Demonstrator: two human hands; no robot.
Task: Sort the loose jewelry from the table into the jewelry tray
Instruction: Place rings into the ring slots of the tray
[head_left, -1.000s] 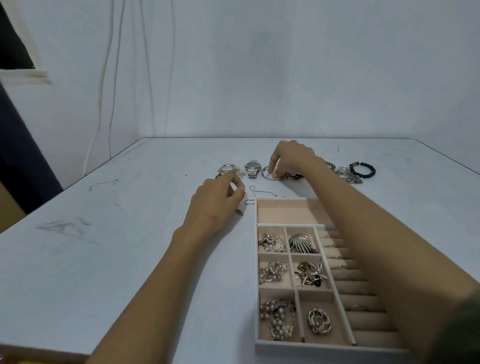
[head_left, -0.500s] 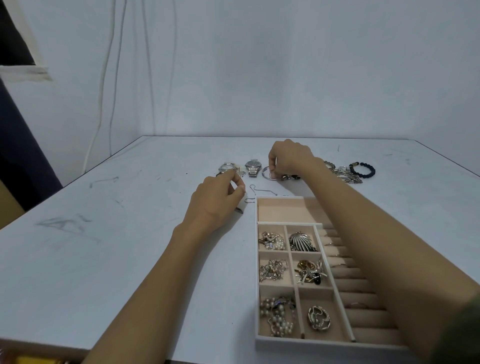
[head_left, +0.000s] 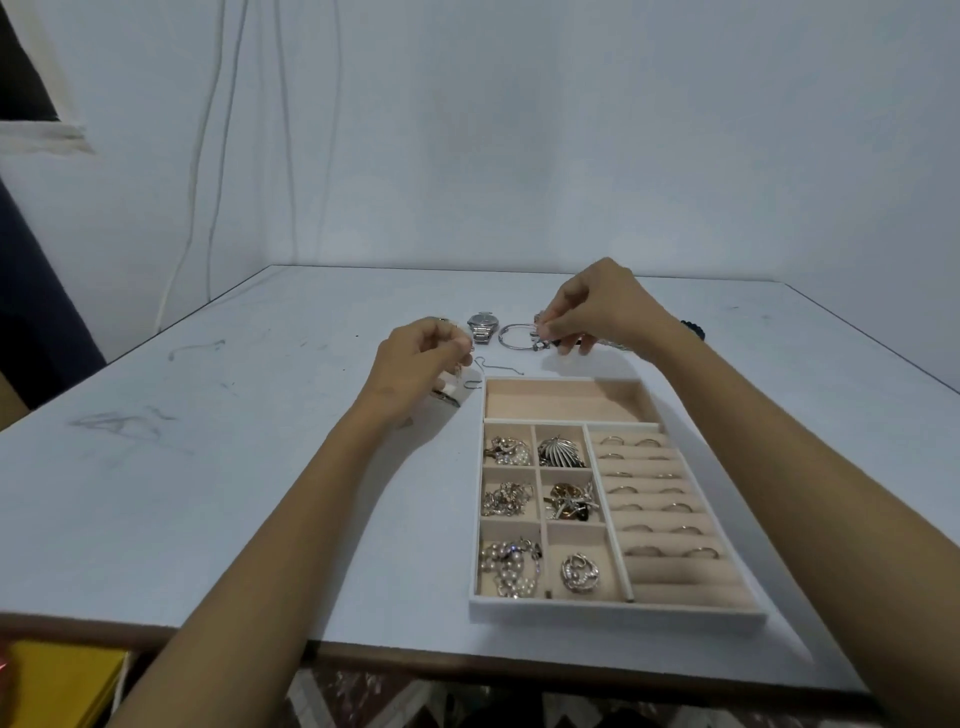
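Pick-up in progress: right hand pinches a small silver trinket beside a silver bangle toward the table's far edge; left hand pinches a thin silver piece off the beige jewelry tray's far-left corner. Next, likely: a careful carry into compartments.

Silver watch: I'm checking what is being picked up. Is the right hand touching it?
Apart. The head view shows the whole round bangle lying between the right hand and the silver watch.

A plain room, likely a home: a scuffed white table fills a corner of bare white walls, loose cables hang down them, patterned floor shows below
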